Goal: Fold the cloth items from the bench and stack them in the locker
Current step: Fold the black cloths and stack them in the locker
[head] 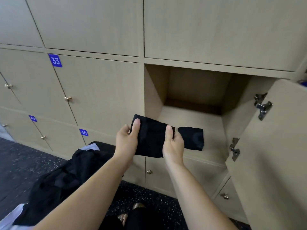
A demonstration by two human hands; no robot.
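Two hands were busy before a wall of beige wooden lockers, which stood over a dark speckled floor. One open locker had its door swung out to the right on metal hinges.

I saw the left hand and the right hand raised side by side at the front edge of this compartment. Both were grasping a folded black cloth, each with the thumb pressed on top and the fingers hidden below it. The cloth hung in the air at the opening.

A second black cloth seemed to lie on the locker's bottom, just beside the right hand. At lower left lay a pile of dark clothes with a pale piece in it; what carried the pile I could not tell. The forearms covered part of the lower doors.
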